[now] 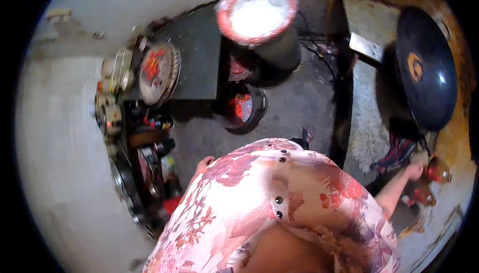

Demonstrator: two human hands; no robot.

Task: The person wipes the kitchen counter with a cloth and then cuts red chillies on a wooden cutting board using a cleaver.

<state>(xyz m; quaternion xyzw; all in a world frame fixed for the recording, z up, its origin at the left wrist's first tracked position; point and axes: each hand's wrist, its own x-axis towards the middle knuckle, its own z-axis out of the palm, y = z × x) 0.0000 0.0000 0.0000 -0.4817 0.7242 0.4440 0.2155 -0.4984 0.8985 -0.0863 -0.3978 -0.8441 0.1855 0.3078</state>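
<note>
My right hand reaches out to the right side. It is against or right beside a glass jar with reddish contents; its fingers are blurred, so I cannot tell whether they grip it. A second reddish jar stands just below. A dark striped cloth lies left of this hand. Low by my left side, my left hand shows only in part past my flowered shirt. Its fingers look curled in, with nothing visible in them.
A large black wok leans at the right. Ahead stands a tall bin with a red-rimmed, bright white top. A dark bucket with red and white contents sits on the floor. Left are a basket with red pieces, a dark slab and crowded pots.
</note>
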